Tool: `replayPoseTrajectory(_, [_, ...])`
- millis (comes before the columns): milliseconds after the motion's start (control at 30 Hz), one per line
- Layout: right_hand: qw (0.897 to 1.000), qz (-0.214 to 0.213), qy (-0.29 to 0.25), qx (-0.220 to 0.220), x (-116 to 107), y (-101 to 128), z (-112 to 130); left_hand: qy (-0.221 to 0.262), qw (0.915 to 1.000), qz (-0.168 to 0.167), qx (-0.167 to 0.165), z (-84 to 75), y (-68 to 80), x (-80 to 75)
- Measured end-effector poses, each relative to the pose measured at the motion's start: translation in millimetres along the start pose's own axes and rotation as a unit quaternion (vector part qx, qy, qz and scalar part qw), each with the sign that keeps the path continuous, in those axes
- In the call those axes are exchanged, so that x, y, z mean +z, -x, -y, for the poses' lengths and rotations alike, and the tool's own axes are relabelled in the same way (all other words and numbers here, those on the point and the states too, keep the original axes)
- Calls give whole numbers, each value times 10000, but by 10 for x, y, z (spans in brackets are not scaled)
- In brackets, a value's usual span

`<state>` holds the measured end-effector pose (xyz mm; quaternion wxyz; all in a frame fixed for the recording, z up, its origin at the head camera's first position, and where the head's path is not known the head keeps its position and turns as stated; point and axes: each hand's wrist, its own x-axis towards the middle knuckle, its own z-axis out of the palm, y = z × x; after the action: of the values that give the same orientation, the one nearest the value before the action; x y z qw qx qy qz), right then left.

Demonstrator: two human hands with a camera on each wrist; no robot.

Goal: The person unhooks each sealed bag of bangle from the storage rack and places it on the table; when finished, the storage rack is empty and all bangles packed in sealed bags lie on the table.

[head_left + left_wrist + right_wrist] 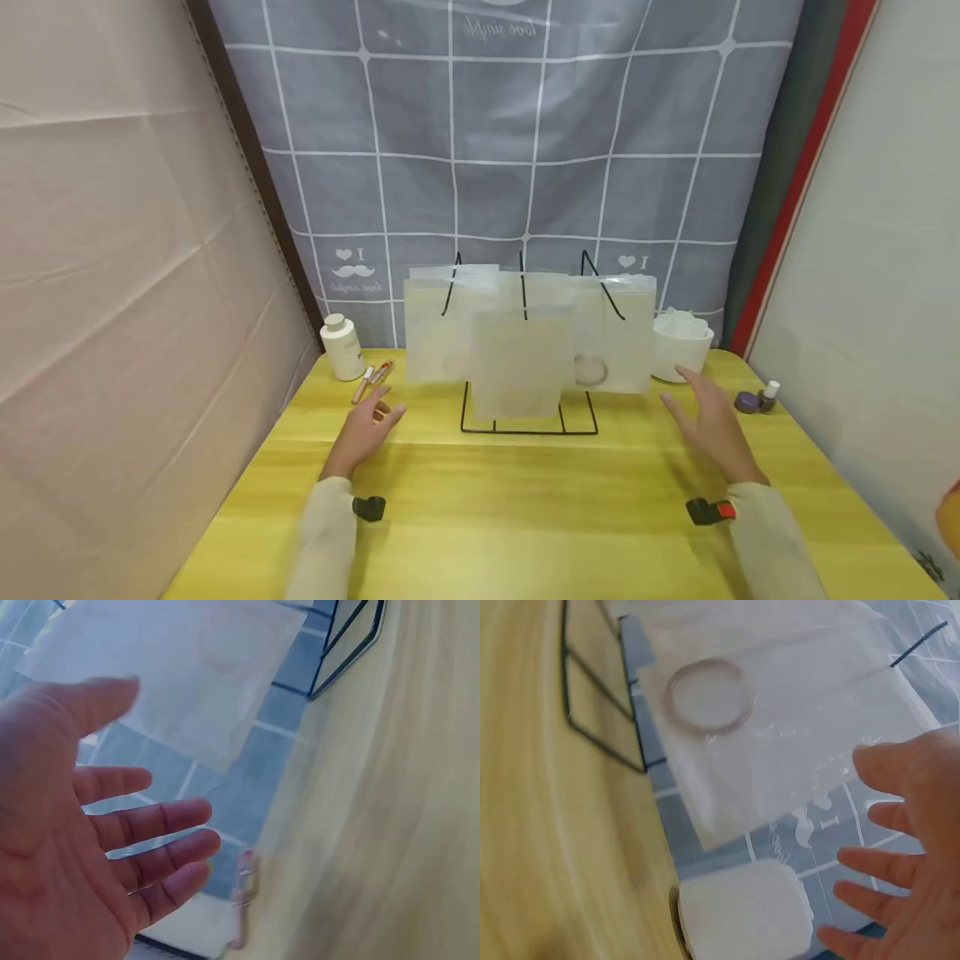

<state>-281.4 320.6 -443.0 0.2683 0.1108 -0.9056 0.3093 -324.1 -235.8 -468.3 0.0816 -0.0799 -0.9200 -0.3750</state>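
Seems, at a guess, to be either at a start or in a pause: all hung up, nothing yet in hand. Already hung from a black wire rack point(528, 432), standing centrally on a yellow wood-grain table point(525, 517): a squarish translucent plastic left pouch point(438, 333), a similar front pouch point(521, 362) and a similar right pouch point(626, 333), with further edges showing behind. Not yet taken down or touched by either hand; cannot tell how much remains beyond that. Shows a thin brownish ring point(670, 701) low in the right pouch, seemingly inside the plastic. Holds the left hand point(367, 429) spread and empty, fingers gently curved, near a slim pinkish tube with a white cap point(363, 385). Holds the right hand point(716, 425) likewise spread and empty, thumb well apart from the fingers, near a white rounded container point(681, 348). Turns the broad sides of the pouches toward the near side, lower edges down; nearly as wide as tall, so without a clear long axis. Runs the rack's front base bar left to right, seemingly aiming the upper prongs point(523, 287) nearward and down, with the outer two splaying apart.
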Motion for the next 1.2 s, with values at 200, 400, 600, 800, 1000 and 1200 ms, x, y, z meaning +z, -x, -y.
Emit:
replayPoseTrajectory(200, [9940, -382, -1006, 178, 65, -339, 156, 838, 9946, 590, -183, 3, -118, 408])
replayPoseTrajectory(400, [9889, -578, -1348, 220, 85, -685, 249, 1228, 9888, 844, -63, -132, -211, 785])
replayPoseTrajectory(600, [9850, -846, -1473, 307, 115, -833, 284, 1184, 9881, 984, 33, -243, -314, 1009])
replayPoseTrajectory(800, [9816, -1191, -1461, 307, 149, -841, 338, 1026, 9898, 990, -42, -261, -391, 1097])
replayPoseTrajectory(1000, [9786, -1431, -1441, 316, 178, -828, 346, 785, 9917, 995, -236, -270, -453, 1130])
replayPoseTrajectory(1200, [9759, -1406, -1653, 247, 186, -826, 333, 725, 9929, 897, -277, -328, -449, 1149])
